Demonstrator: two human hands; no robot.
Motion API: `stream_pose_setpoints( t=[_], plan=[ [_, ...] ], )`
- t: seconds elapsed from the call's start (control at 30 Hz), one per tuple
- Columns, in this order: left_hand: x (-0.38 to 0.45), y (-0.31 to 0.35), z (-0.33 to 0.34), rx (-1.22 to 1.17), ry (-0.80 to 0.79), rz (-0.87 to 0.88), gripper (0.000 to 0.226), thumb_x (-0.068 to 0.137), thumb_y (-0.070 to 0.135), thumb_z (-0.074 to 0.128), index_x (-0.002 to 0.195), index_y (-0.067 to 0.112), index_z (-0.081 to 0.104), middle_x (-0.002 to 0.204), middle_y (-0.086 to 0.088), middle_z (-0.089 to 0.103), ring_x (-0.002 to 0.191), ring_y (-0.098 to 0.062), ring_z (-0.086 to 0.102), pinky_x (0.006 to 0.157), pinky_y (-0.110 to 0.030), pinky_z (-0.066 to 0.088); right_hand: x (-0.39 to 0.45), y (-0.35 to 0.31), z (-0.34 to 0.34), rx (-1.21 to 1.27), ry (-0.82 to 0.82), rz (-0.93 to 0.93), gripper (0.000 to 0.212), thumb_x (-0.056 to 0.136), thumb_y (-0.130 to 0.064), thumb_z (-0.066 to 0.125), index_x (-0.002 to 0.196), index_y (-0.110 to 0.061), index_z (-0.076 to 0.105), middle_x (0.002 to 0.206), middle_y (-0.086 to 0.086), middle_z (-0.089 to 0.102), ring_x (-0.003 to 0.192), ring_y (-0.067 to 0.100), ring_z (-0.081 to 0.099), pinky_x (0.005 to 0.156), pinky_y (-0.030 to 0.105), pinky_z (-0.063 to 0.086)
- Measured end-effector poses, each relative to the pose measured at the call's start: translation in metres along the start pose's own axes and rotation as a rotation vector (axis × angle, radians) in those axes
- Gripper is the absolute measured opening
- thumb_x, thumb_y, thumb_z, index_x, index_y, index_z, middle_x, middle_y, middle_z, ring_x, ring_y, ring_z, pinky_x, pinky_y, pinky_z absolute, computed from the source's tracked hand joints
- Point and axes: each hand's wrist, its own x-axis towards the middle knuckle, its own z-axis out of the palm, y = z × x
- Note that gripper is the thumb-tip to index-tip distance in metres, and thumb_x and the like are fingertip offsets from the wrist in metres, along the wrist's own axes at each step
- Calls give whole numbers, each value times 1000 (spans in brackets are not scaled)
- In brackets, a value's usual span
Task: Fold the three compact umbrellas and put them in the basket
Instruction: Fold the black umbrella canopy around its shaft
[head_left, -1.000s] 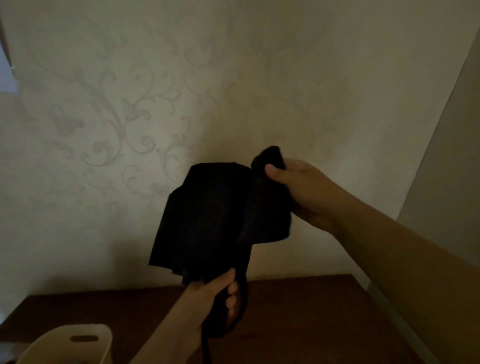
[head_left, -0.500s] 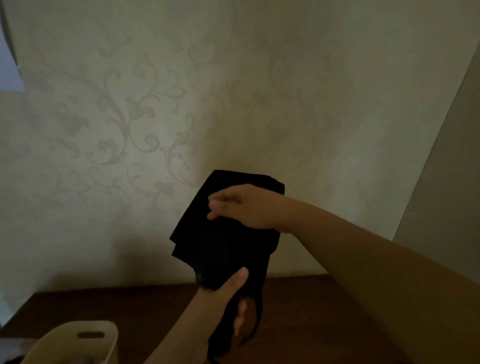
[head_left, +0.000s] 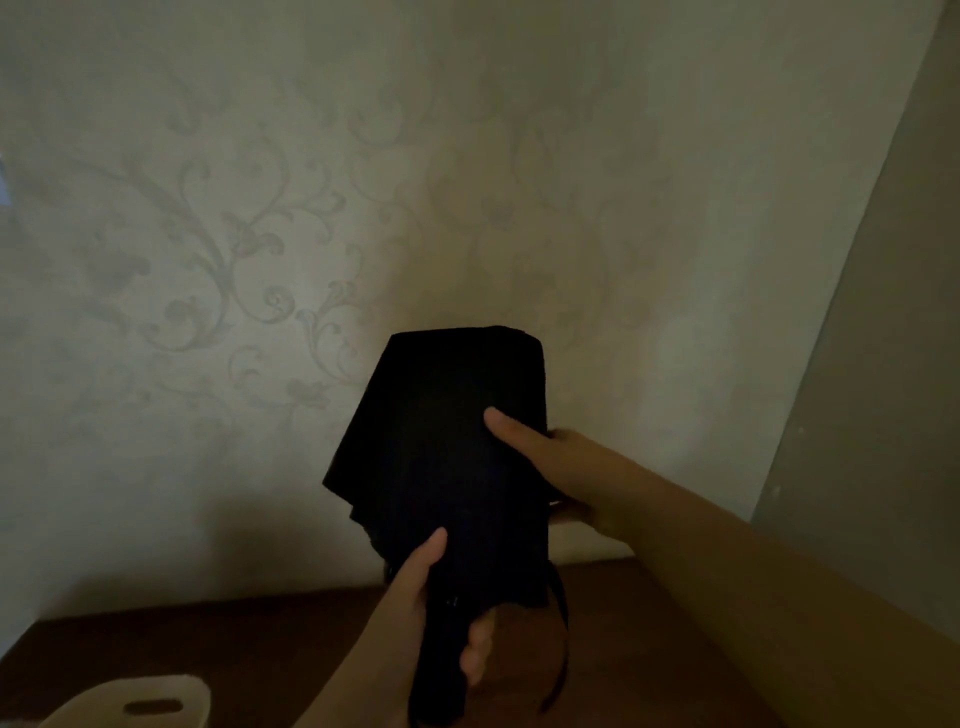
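**Above the bench, umbrella in both hands**

My left hand (head_left: 415, 597) grips the black umbrella (head_left: 447, 452) at its handle end. My right hand (head_left: 566, 467) clasps its fabric side, thumb pressed across. Cream basket (head_left: 150, 701) sits lower left on the bench (head_left: 234, 639).

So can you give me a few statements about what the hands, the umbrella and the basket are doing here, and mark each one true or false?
1. Both hands hold the black umbrella. True.
2. The left hand grips the umbrella's lower end, near the handle. True.
3. The umbrella lies inside the basket. False: it is held up in front of the wall, and the basket sits at lower left on the table.
4. The right hand hangs free of the umbrella. False: its thumb lies on the folded cloth.
5. The umbrella is red. False: it is black.
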Motion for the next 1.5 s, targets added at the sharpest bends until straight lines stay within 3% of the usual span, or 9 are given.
stream_pose_setpoints(
  t=[0.13, 0.27, 0.4, 0.5, 0.63, 0.87, 1.07, 1.33, 1.5],
  plan=[
    [-8, 7, 37, 98, -32, -16, 66, 68, 63, 57, 53, -1, 59, 43, -11, 53, 32, -18, 50, 37, -24, 42, 3, 4, 6, 269, 18, -160, 59, 75, -40, 74, 126, -16, 54, 111, 0, 65, 98, 18, 64, 77, 26, 56],
    [-11, 18, 54, 231, 118, -27, 76, 72, 62, 46, 89, -10, 64, 58, -20, 60, 35, -23, 53, 40, -23, 46, 6, 7, 6, 331, 208, -251, 54, 77, -26, 76, 126, -15, 55, 114, 5, 64, 97, 20, 64, 81, 34, 57],
    [-8, 11, 48, 252, 493, 71, 48, 90, 41, 52, 123, 6, 47, 96, -24, 64, 78, -36, 63, 80, -46, 49, 5, 6, -1, 167, 395, -377, 62, 76, -29, 77, 130, -18, 49, 119, -3, 58, 102, 14, 57, 88, 30, 51],
    [-3, 6, 53, 471, 555, 312, 73, 87, 36, 60, 145, 24, 18, 137, -9, 44, 119, -28, 50, 94, -39, 42, 5, 6, 0, 92, 494, -426, 71, 76, -31, 76, 136, -17, 42, 123, -4, 54, 107, 13, 54, 86, 25, 47],
    [0, 7, 74, 747, 425, 363, 85, 70, 57, 50, 143, 32, 17, 111, 26, 42, 99, 4, 50, 74, -9, 44, 4, 8, 12, 80, 478, -437, 71, 77, -33, 75, 138, -17, 40, 129, -1, 54, 103, 8, 51, 81, 20, 45],
    [-4, 9, 69, 648, 471, 457, 47, 73, 52, 48, 99, 14, 56, 51, -4, 57, 42, -18, 51, 43, -25, 42, 4, 11, 8, 25, 328, -390, 90, 68, -60, 72, 140, -21, 35, 132, -3, 53, 114, 17, 55, 93, 35, 52],
    [-9, 20, 51, 366, 451, 341, 52, 70, 56, 48, 71, 4, 52, 45, -9, 46, 35, -20, 41, 41, -26, 35, 0, 17, -41, -475, 616, -554, 41, 86, -50, 58, 113, -22, 46, 82, -9, 49, 70, 3, 48, 55, 12, 33],
    [-8, 23, 34, 376, 434, 307, 57, 70, 58, 43, 54, 4, 47, 42, -13, 41, 30, -21, 39, 35, -24, 36, 7, 3, -69, -404, 330, -554, 17, 90, -39, 58, 94, -24, 66, 94, -7, 68, 89, 9, 64, 83, 31, 54],
    [-15, 22, 30, 459, 534, 352, 60, 67, 63, 47, 68, 3, 52, 45, -10, 50, 36, -22, 47, 46, -30, 39, 0, 3, -65, -477, 293, -658, 33, 78, -42, 69, 105, -40, 49, 115, -16, 40, 103, -1, 48, 82, 9, 40]
  ],
)
